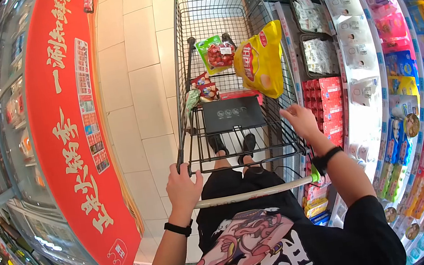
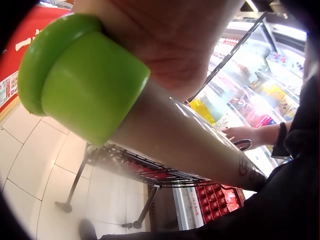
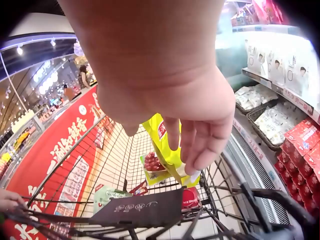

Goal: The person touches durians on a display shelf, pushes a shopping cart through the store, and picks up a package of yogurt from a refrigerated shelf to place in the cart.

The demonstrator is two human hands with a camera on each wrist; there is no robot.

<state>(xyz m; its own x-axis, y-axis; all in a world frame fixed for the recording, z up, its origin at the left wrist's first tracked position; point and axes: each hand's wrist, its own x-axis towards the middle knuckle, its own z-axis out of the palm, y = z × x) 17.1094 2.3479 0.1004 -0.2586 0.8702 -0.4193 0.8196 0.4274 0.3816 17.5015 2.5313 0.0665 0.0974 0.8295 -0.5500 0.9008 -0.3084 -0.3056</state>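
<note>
My left hand [image 1: 183,189] rests at the left end of the shopping cart's pale handle [image 1: 254,194]; in the left wrist view its palm lies on the bar beside a green end cap [image 2: 90,80]. My right hand [image 1: 301,121] is raised over the cart's right side, fingers loosely bent and nothing in them. Ahead of it in the shopping cart [image 1: 182,22] stands a big yellow snack bag [image 1: 262,62], which the fingers overlap in the right wrist view. Beside that bag lies a clear-fronted pack of red fruit [image 1: 219,54]. A dark flap [image 1: 234,114] covers part of the near basket.
Smaller red packets [image 1: 205,87] and a pale green packet [image 1: 192,98] lie in the basket. Refrigerated shelves with white pouches [image 1: 355,45] and stacked red cartons [image 1: 322,99] run close along the right. A red-sided freezer case [image 1: 74,125] lines the left, across a tiled floor [image 1: 135,111].
</note>
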